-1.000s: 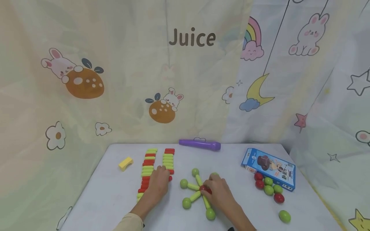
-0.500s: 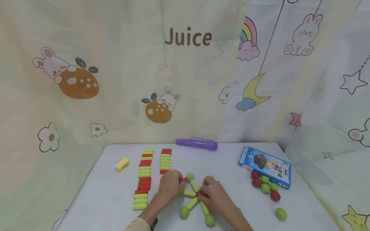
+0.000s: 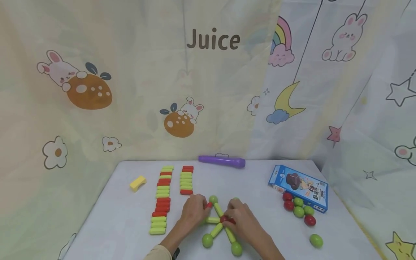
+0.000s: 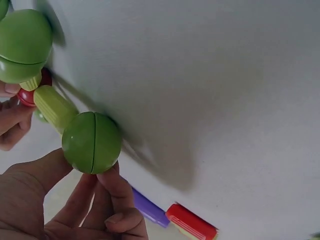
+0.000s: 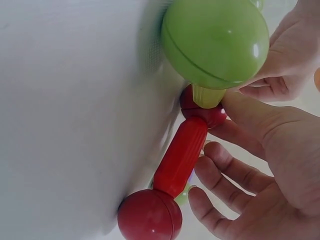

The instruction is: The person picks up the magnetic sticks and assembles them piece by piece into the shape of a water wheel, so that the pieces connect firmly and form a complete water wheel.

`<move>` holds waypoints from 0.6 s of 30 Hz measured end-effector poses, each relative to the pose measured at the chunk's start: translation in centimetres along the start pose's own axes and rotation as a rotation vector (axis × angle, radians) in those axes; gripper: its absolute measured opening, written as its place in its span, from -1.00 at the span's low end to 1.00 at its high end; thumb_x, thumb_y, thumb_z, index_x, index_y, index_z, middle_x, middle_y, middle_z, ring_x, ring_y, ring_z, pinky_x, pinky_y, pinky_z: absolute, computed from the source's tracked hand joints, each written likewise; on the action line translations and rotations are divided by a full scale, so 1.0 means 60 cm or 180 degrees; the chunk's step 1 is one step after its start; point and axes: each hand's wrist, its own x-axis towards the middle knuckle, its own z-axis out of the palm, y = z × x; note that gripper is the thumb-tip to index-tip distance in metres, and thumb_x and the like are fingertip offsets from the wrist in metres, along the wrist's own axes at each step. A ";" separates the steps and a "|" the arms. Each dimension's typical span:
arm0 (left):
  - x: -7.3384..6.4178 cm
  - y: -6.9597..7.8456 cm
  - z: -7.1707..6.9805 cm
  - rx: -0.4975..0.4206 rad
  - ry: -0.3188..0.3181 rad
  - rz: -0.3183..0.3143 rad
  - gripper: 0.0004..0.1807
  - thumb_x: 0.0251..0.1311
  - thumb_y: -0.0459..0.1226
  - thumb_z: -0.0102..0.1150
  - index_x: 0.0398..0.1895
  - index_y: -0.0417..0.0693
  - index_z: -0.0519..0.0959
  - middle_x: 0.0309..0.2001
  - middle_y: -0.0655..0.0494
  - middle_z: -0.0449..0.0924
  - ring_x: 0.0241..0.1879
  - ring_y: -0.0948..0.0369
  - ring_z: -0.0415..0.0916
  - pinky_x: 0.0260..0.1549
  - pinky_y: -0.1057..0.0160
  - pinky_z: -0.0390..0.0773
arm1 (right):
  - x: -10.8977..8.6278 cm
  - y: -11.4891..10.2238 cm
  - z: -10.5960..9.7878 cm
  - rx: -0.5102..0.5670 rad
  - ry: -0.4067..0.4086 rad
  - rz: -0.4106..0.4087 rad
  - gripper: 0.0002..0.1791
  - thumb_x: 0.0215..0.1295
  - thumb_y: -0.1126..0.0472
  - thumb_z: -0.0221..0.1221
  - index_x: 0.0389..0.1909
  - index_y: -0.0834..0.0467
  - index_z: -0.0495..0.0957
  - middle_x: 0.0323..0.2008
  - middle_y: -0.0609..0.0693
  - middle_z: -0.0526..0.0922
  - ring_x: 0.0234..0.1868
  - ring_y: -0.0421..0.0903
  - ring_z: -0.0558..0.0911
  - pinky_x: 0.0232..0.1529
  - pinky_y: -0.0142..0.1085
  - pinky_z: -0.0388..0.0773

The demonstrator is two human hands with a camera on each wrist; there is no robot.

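A star-shaped model of yellow-green sticks [image 3: 230,234] with green balls [image 3: 236,248] at their ends lies around a red centre ball [image 3: 223,219]. My right hand [image 3: 242,219] pinches that centre ball between thumb and fingers. In the right wrist view a red stick [image 5: 181,157] runs from the centre to another red ball [image 5: 150,216]. My left hand [image 3: 194,210] pinches a loose red stick [image 3: 209,205] at the model's left side. From the left wrist, a green ball [image 4: 92,142] overlaps those fingertips and hides the stick.
Two columns of red and yellow-green sticks [image 3: 158,219] lie to the left, beside a yellow arched block [image 3: 138,183]. A purple microphone-shaped toy [image 3: 222,161] lies at the back. Loose red and green balls [image 3: 298,212] sit by a blue box [image 3: 302,186] on the right.
My left hand has moved right from the stick columns to the model, carrying a red stick from the shorter column. My right hand keeps its grip at the centre ball.
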 end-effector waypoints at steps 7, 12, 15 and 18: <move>0.011 -0.024 -0.037 0.0394 0.0303 0.0085 -0.75 0.24 -0.29 0.56 -0.08 -0.22 0.78 -0.25 0.01 0.75 -0.26 0.12 0.62 -0.28 0.13 0.69 | 0.000 0.003 -0.005 0.0037 -0.0104 -0.0046 -0.73 0.25 0.03 0.56 -0.07 0.01 0.86 -0.16 -0.21 0.51 -0.19 -0.25 0.40 -0.15 -0.30 0.51; 0.027 -0.062 -0.065 0.1359 0.0608 0.0210 -0.72 0.14 -0.34 0.63 -0.10 -0.21 0.79 -0.35 0.00 0.65 -0.35 0.12 0.46 -0.37 0.20 0.56 | 0.006 0.012 -0.003 0.0102 -0.0100 -0.0346 -0.78 0.26 0.09 0.56 -0.09 -0.03 0.86 -0.16 -0.25 0.65 -0.15 -0.28 0.43 -0.12 -0.32 0.56; 0.030 -0.073 -0.066 0.1641 0.0514 0.0241 -0.66 0.12 -0.33 0.64 -0.03 -0.20 0.79 -0.29 -0.04 0.67 -0.31 0.10 0.47 -0.28 0.16 0.62 | 0.010 0.013 0.000 0.0149 -0.0071 -0.0411 -0.82 0.27 0.13 0.54 -0.12 -0.01 0.86 -0.20 -0.25 0.70 -0.17 -0.29 0.43 -0.15 -0.35 0.54; 0.033 -0.078 -0.063 0.1837 0.0454 0.0317 -0.59 0.05 -0.28 0.70 -0.02 -0.17 0.78 -0.18 -0.05 0.71 -0.19 0.07 0.52 -0.12 0.07 0.70 | 0.013 0.013 0.002 0.0224 -0.0042 -0.0415 -0.84 0.29 0.14 0.53 -0.13 0.01 0.85 -0.21 -0.24 0.72 -0.17 -0.29 0.44 -0.15 -0.36 0.54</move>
